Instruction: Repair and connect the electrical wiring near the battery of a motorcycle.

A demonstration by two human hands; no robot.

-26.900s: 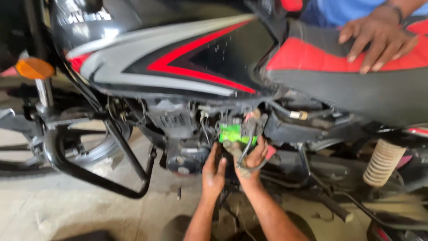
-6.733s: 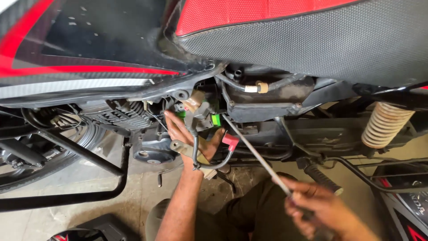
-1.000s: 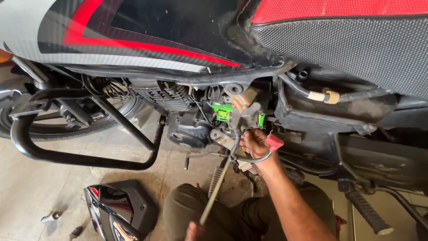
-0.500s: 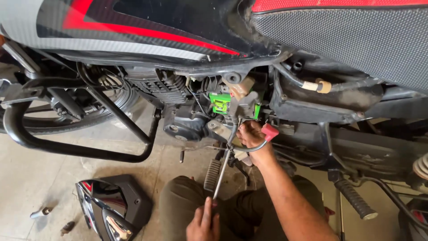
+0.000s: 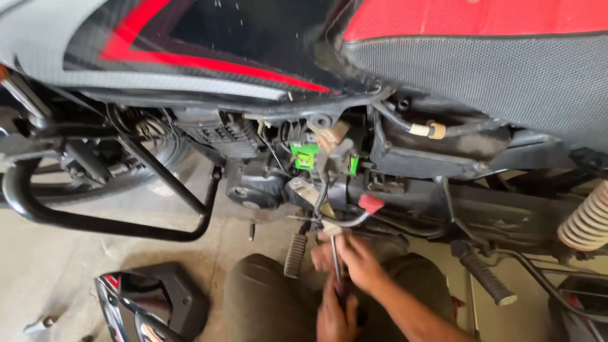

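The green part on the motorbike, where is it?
In the head view the green part sits in the middle of the motorbike's open side, under the tank and seat, right of the engine and above both hands.

The motorcycle's tank [image 5: 190,57] fills the upper left of the frame and its seat [image 5: 481,63] the upper right, with the engine [image 5: 253,183] below the tank at centre and the crash guard [image 5: 101,221] curving out to the left of it, above the floor [image 5: 50,266]. Below the engine at lower centre, the right hand [image 5: 354,256] and, just beneath it, the left hand [image 5: 335,313] close together on a screwdriver [image 5: 335,263] that points up toward the engine, over the person's knees [image 5: 266,304]. A detached side panel [image 5: 149,304] lies on the floor at lower left, a footpeg [image 5: 487,278] juts out at lower right, and the rear spring [image 5: 586,218] sits at the right edge.
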